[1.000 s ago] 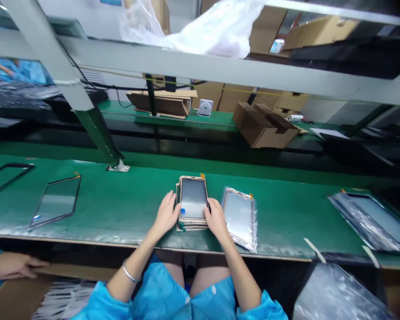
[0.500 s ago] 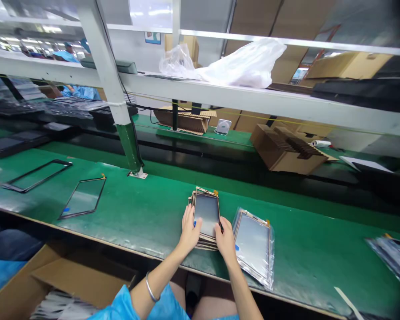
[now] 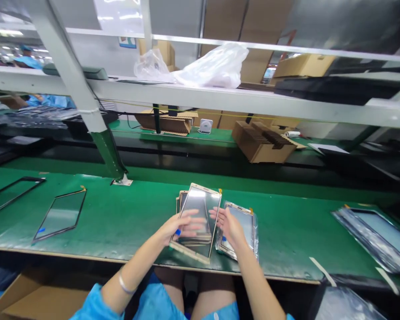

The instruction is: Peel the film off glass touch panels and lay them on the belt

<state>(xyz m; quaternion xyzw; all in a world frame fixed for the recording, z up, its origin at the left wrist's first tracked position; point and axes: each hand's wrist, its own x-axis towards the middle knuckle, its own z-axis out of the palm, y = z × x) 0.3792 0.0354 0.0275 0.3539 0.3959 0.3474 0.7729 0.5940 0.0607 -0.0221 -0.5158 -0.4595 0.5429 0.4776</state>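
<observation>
A thin glass touch panel point(image 3: 197, 200) with a light frame, an orange connector tab and a blue tab is tilted above a stack of similar panels point(image 3: 181, 198). My left hand point(image 3: 183, 226) grips its left side, and the fingers show through the glass. Close by the panel's right edge is my right hand point(image 3: 229, 224), its fingers apart and slightly curled; whether the fingertips touch the edge is unclear. Just behind that hand lies a pile of panels in clear plastic point(image 3: 250, 220).
A single dark-framed panel point(image 3: 62, 213) and a larger black frame point(image 3: 13, 193) lie to the left on the green bench point(image 3: 130, 222). Plastic-wrapped panels point(image 3: 370, 235) lie at right. A post point(image 3: 105, 149) rises from the bench, and a cardboard box point(image 3: 263, 144) stands behind.
The top panel has come up off the stack and tilted. My right hand has moved from the stack's side to beside the raised panel. The view has swung right.
</observation>
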